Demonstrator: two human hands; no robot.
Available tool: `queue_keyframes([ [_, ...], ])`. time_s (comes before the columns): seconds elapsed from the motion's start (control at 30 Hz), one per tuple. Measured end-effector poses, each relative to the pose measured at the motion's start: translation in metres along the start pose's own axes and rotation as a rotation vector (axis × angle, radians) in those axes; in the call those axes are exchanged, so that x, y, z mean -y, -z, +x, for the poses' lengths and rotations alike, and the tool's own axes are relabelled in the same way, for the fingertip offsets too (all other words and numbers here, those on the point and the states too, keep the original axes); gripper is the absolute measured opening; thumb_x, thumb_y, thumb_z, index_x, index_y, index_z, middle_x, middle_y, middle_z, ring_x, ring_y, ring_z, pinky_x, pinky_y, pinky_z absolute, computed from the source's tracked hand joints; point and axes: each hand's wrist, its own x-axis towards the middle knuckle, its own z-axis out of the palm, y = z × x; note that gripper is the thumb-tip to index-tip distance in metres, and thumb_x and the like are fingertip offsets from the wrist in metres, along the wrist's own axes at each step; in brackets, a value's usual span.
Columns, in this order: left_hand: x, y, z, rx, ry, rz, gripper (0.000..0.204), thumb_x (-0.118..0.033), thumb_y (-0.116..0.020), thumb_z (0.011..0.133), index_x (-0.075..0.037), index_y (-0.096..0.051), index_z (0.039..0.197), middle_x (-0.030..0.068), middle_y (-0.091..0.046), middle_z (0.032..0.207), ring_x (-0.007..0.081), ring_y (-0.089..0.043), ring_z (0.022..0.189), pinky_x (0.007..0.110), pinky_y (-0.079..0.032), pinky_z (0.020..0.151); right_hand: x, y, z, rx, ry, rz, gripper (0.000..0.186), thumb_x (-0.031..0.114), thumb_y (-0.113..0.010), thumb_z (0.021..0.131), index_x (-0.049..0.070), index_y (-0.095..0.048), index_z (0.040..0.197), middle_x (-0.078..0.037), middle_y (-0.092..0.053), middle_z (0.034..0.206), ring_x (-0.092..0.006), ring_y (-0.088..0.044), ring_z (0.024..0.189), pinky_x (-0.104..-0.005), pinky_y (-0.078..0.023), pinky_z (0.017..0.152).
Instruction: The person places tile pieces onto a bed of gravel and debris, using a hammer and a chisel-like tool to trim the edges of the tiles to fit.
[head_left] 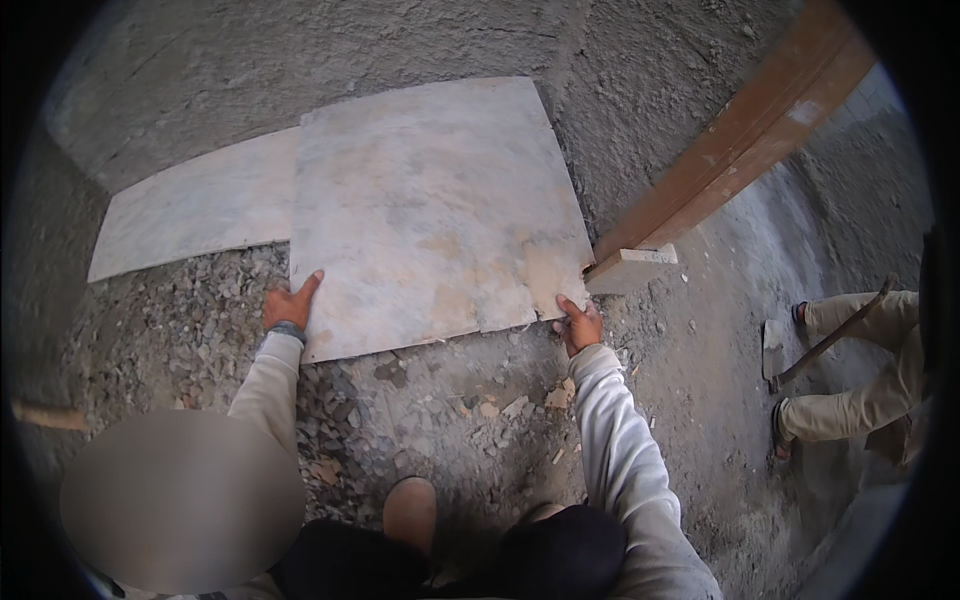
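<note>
Left hand (289, 303) and right hand (580, 326), partly curled with thumbs on top, hold the edges of a large, whitish, rectangular stone slab (420, 210) just left of the orange-brown wooden post (740, 140). Uneven grey rubble (205, 310) left of that post could make the slab rock, cracking a corner.

Wears long, pale grey sleeves (625, 440), deeply creased lengthwise on the right side. Carries a dark, narrow band (289, 330) just beside the bare left hand (290, 303). Leaves the right hand (580, 325) likewise bare. Includes plain, dark trousers (560, 550) at the near edge, plus a brown, round-toed shoe (410, 512) visible between the trouser legs.
</note>
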Motion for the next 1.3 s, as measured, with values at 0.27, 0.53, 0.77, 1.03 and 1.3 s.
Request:
queue_keyframes([
  [0.27,-0.004,0.021,-0.004,0.023,-0.018,-0.003,0.079,-0.066,-0.066,0.058,0.007,-0.065,0.089,0.0268,-0.063,0.091,0.0378,-0.061,0.087,0.043,-0.046,0.079,-0.021,0.013,0.001,0.061,-0.196,-0.038,0.044,0.014,-0.070,0.077,0.007,-0.044,0.112,-0.001,-0.062,0.086,-0.0115,-0.057,0.063,-0.0249,-0.045,0.048],
  [0.53,-0.006,0.017,-0.003,0.031,-0.022,0.007,0.076,-0.065,-0.068,0.056,0.004,-0.066,0.089,0.0250,-0.064,0.088,0.0364,-0.062,0.086,0.041,-0.047,0.077,-0.029,0.019,0.005,-0.069,-0.204,-0.096,0.055,0.015,-0.072,0.075,0.001,-0.040,0.118,-0.005,-0.062,0.086,-0.0137,-0.058,0.061,-0.0243,-0.043,0.048],
  [0.77,-0.014,0.012,0.036,-0.068,-0.085,0.061,0.073,-0.064,-0.064,0.061,0.001,-0.066,0.094,0.0209,-0.065,0.092,0.0348,-0.062,0.089,0.041,-0.047,0.080,-0.041,0.004,0.007,-0.083,-0.228,-0.041,0.047,0.010,-0.071,0.074,-0.001,-0.044,0.110,-0.005,-0.061,0.080,-0.0152,-0.059,0.059,-0.0263,-0.045,0.045],
  [1.03,-0.008,-0.007,0.036,0.008,-0.156,0.147,0.078,-0.069,-0.058,0.063,0.001,-0.066,0.097,0.0229,-0.064,0.094,0.0355,-0.060,0.093,0.041,-0.044,0.084,-0.024,0.016,0.021,0.006,0.039,-0.078,0.041,0.009,-0.073,0.071,-0.008,-0.047,0.097,-0.012,-0.059,0.073,-0.0160,-0.052,0.042,-0.0257,-0.039,0.037],
  [1.3,-0.008,0.001,0.021,0.131,-0.199,0.253,0.076,-0.068,-0.059,0.064,0.002,-0.066,0.094,0.0229,-0.063,0.095,0.0349,-0.060,0.093,0.040,-0.044,0.085,-0.034,0.021,0.017,-0.152,0.092,-0.148,0.026,0.018,-0.071,0.076,-0.001,-0.058,0.089,-0.004,-0.059,0.067,-0.0127,-0.051,0.043,-0.0246,-0.041,0.039],
])
